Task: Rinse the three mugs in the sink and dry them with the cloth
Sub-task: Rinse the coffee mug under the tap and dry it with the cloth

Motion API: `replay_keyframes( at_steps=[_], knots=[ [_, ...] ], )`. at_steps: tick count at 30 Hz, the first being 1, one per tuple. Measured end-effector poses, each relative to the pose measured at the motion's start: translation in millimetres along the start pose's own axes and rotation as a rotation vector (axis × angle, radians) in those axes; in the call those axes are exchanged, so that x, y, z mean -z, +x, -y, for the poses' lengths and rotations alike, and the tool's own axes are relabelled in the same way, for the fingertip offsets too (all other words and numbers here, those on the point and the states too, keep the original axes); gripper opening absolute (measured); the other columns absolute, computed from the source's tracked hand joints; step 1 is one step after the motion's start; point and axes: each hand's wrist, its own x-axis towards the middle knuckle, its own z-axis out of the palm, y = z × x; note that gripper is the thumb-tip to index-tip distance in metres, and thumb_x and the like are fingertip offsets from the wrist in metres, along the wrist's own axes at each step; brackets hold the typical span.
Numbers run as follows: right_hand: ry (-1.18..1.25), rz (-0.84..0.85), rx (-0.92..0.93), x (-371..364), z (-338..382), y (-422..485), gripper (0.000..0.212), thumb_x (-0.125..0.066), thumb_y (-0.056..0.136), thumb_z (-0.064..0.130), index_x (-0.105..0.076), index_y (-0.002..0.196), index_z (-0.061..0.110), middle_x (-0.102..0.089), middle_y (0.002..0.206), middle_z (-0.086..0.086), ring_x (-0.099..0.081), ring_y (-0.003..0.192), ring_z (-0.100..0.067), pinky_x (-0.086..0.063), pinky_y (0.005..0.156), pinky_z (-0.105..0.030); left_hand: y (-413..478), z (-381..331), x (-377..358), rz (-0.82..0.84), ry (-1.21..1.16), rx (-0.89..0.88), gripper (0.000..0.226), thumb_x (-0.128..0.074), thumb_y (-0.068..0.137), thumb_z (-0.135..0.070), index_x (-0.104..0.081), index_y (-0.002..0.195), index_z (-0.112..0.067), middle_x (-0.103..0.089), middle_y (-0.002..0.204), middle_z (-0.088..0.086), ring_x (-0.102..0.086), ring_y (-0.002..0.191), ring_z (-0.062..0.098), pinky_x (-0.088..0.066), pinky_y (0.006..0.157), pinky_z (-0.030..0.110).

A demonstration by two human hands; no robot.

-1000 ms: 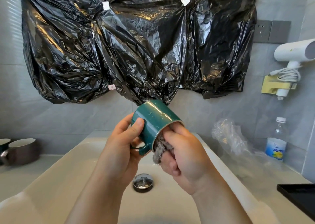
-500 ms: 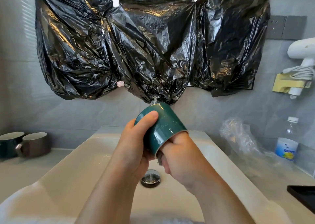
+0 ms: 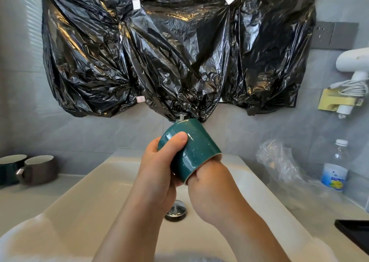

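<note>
Left hand (image 3: pixel 157 174) grips the teal mug (image 3: pixel 196 154), right hand (image 3: pixel 214 188) partly inside it.

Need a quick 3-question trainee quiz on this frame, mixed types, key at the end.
1. Fill in: the left hand grips the green mug; the right hand's fingers are ___ it.
2. True or false: the green mug's mouth points up at the ceiling.
3. Pick one: the brown mug stands A) beside the water bottle, B) on the counter left of the sink, C) on the black tray.

Key: 1 inside; 2 false; 3 B.
</note>
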Motion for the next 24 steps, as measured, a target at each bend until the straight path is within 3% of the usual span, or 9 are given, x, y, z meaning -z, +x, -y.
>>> replay_keyframes(
  at_steps=[2, 4, 7, 9, 12, 14, 17, 21, 24],
  knots=[
    [0.307, 0.084, -0.071, 3, 4, 0, 0.031, -0.047, 0.099, 0.017, -0.062, 0.090, 0.042, -0.061, 0.065, 0.009, -0.055, 0.056, -0.006, -0.050, 0.056, -0.027, 0, 0, -1, 0.018, -0.014, -0.022, 0.082, -0.079, 0.056, -0.044, -0.060, 0.125, -0.004, -0.071, 0.100, 0.019, -0.069, 0.081, 0.032, -0.048, 0.058, 0.037],
    [0.600, 0.145, -0.191, 6, 6, -1, 0.034, -0.044, 0.099, 0.013, -0.059, 0.072, 0.028, -0.047, 0.044, 0.005, -0.044, 0.040, -0.009, -0.044, 0.042, -0.022, 1, 1, -2, 0.059, -0.063, -0.037, 0.071, -0.078, 0.058, -0.041, -0.064, 0.115, -0.001, -0.066, 0.097, 0.021, -0.066, 0.081, 0.033, -0.049, 0.062, 0.039],
    [1.294, 0.274, -0.320, 12, 13, 3, 0.013, -0.049, 0.092, 0.007, -0.053, 0.079, 0.006, -0.029, 0.051, -0.007, -0.027, 0.027, -0.005, -0.025, 0.028, -0.014, -1, 1, -4, 0.093, -0.122, -0.020, 0.075, -0.077, 0.060, -0.039, -0.063, 0.117, 0.007, -0.063, 0.103, 0.024, -0.062, 0.094, 0.036, -0.052, 0.084, 0.046],
    [1.515, 0.321, -0.288, 11, 17, 5, 0.010, -0.053, 0.087, 0.013, -0.059, 0.089, 0.006, -0.029, 0.055, -0.005, -0.026, 0.026, -0.002, -0.020, 0.027, -0.012, -3, 0, -4, 0.101, -0.123, -0.023, 0.075, -0.075, 0.064, -0.038, -0.059, 0.119, 0.011, -0.062, 0.104, 0.027, -0.062, 0.093, 0.038, -0.054, 0.082, 0.045],
    [1.244, 0.234, -0.231, 3, 12, 4, 0.011, -0.048, 0.097, 0.008, -0.058, 0.097, 0.008, -0.028, 0.043, -0.006, -0.025, 0.028, -0.010, -0.020, 0.032, -0.016, -1, -1, 0, 0.114, -0.149, -0.025, 0.052, -0.069, 0.073, -0.032, -0.067, 0.112, 0.002, -0.064, 0.101, 0.025, -0.069, 0.082, 0.032, -0.060, 0.072, 0.040],
    [0.933, 0.208, -0.134, 3, 7, 2, 0.022, -0.048, 0.097, 0.012, -0.065, 0.090, 0.023, -0.031, 0.039, -0.005, -0.028, 0.031, -0.013, -0.025, 0.034, -0.018, 1, -2, 4, 0.120, -0.140, -0.021, 0.052, -0.068, 0.072, -0.034, -0.067, 0.112, 0.000, -0.063, 0.100, 0.025, -0.070, 0.071, 0.030, -0.058, 0.063, 0.040],
    [0.710, 0.274, -0.042, 10, 3, 2, 0.029, -0.049, 0.100, 0.017, -0.067, 0.091, 0.039, -0.038, 0.040, 0.002, -0.035, 0.033, -0.007, -0.030, 0.037, -0.015, 5, 0, 9, 0.117, -0.165, -0.053, 0.036, -0.063, 0.077, -0.036, -0.079, 0.095, -0.010, -0.072, 0.097, 0.020, -0.073, 0.084, 0.032, -0.059, 0.072, 0.041],
    [0.742, 0.328, -0.017, 21, 2, 3, 0.021, -0.053, 0.091, 0.028, -0.069, 0.097, 0.041, -0.044, 0.058, -0.012, -0.035, 0.034, -0.005, -0.028, 0.035, -0.016, 5, 3, 8, 0.131, -0.188, -0.068, 0.030, -0.061, 0.079, -0.036, -0.082, 0.087, -0.016, -0.077, 0.092, 0.012, -0.076, 0.085, 0.027, -0.062, 0.067, 0.035],
    [1.156, 0.360, -0.116, 23, 4, 3, 0.026, -0.055, 0.094, 0.014, -0.075, 0.094, 0.032, -0.044, 0.062, -0.014, -0.032, 0.028, -0.004, -0.023, 0.031, -0.012, 4, 3, 6, 0.117, -0.210, -0.122, 0.026, -0.064, 0.078, -0.035, -0.082, 0.088, -0.019, -0.077, 0.090, 0.008, -0.075, 0.083, 0.022, -0.062, 0.069, 0.033]
  ],
)
